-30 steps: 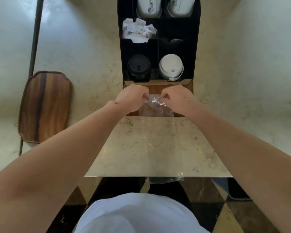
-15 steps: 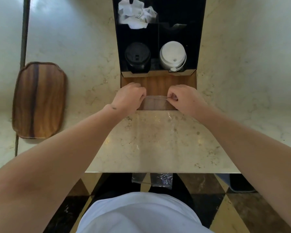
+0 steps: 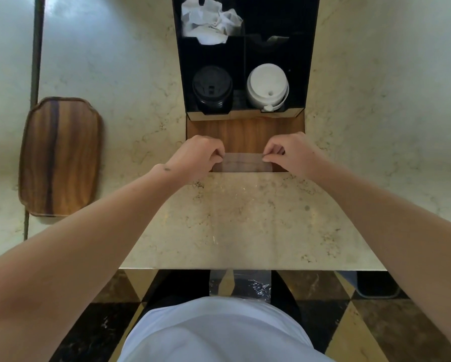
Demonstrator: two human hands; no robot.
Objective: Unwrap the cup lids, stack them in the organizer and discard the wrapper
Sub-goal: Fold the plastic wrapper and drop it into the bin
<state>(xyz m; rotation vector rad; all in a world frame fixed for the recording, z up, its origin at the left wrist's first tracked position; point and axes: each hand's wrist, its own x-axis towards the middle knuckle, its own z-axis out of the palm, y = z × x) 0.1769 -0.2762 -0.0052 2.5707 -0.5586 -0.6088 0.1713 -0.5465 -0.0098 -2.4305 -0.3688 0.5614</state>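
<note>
A clear plastic wrapper [image 3: 246, 163] is stretched flat between my hands above the organizer's wooden front ledge. My left hand [image 3: 197, 158] pinches its left edge and my right hand [image 3: 291, 154] pinches its right edge. The wrapper hangs down over the counter, and its lower end [image 3: 241, 286] shows below the counter's front edge. Behind the ledge, the black organizer [image 3: 309, 74] holds a stack of black lids [image 3: 212, 87] in its left compartment and a stack of white lids [image 3: 267, 86] in its right one.
Crumpled white paper [image 3: 208, 22] lies in a rear organizer compartment. A wooden tray [image 3: 60, 155] sits on the marble counter [image 3: 245, 220] at the left. A dark bin [image 3: 375, 283] stands on the checkered floor at the lower right.
The crumpled wrapper has been pulled apart and now lies stretched flat between my hands, which have spread wider. The view has tilted down, so the organizer appears higher.
</note>
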